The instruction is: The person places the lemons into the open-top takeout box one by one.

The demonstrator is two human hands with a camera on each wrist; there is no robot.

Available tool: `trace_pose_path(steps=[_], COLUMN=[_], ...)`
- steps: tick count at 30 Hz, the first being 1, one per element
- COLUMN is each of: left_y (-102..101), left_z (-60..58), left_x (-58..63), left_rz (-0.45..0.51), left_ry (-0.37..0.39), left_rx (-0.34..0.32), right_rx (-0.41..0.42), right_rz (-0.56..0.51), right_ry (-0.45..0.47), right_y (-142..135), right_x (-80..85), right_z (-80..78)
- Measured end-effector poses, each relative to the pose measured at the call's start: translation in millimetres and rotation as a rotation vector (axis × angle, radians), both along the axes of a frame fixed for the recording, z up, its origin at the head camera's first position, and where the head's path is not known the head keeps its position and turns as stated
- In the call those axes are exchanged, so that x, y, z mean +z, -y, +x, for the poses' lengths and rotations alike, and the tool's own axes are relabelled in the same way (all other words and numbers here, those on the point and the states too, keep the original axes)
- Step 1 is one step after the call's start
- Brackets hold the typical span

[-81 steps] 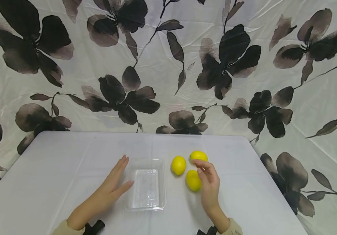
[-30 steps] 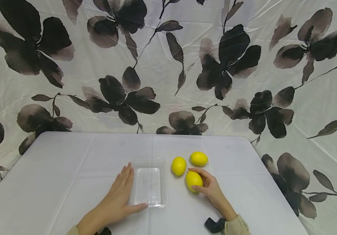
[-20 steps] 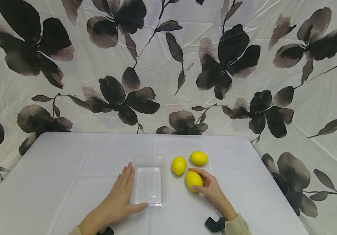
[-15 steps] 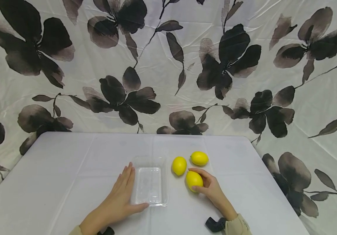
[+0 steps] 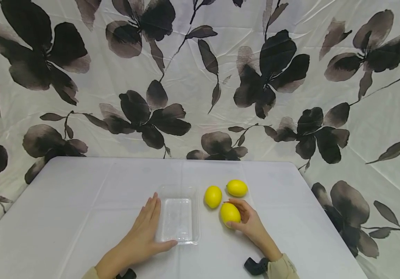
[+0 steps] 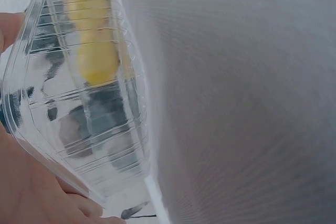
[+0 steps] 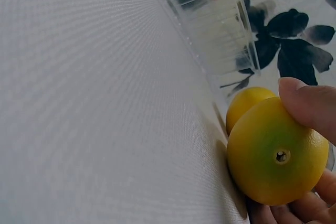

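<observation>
A clear plastic container [image 5: 195, 221] sits mid-table. My left hand [image 5: 141, 232] lies along its left side with straight fingers, the thumb reaching its near edge. In the left wrist view the ribbed container wall [image 6: 44, 85] stands beside the palm. To the right, my right hand [image 5: 252, 224] holds the nearest yellow lemon [image 5: 229, 214] between thumb and fingers. The right wrist view shows this lemon [image 7: 270, 153] end-on, low beside the tablecloth, with the thumb on top and fingers beneath. Two other lemons lie just beyond, one left [image 5: 213, 197] and one farther back [image 5: 237, 188].
A white cloth [image 5: 64, 209] covers the table, whose far edge meets a hanging floral curtain [image 5: 200, 77]. Black wrist devices show at both cuffs, the right one [image 5: 255, 266] close over the tabletop.
Since the earliest frame, my left hand has come against the container, which sits slightly farther right. My right hand has taken hold of the nearest lemon. Over the last half second, almost nothing has moved.
</observation>
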State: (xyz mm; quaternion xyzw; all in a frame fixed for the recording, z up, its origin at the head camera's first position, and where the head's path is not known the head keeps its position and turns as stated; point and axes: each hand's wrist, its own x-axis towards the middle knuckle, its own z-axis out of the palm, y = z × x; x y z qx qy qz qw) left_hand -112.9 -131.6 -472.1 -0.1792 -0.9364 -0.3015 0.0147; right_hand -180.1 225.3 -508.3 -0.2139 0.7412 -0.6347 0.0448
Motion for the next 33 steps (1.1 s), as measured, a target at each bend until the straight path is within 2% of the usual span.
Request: trace_pose_path(steps=[11,17,24,33], left_y=[-2.7,-2.6,-3.0,-1.1], left_z=[-3.6,-3.1,-1.7,2.5], left_x=[1.1,1.2,-0.6,0.6], left_rz=[0.002,0.001,0.02,0.021], left_ry=[-0.016,-0.023,-0.02,-0.023], left_rx=[0.003,0.002,-0.002,-0.001], right_rx=[0.007,0.003,-0.045,-0.036], right_rz=[0.033,0.053,0.081,0.019], right_ry=[-0.042,-0.033,-0.023,-0.093], right_y=[-3.0,-3.1,-3.1,-0.5], right_x=[0.3,-0.8,-0.2,2.0], right_z=[-0.9,-0.5,3.0,3.3])
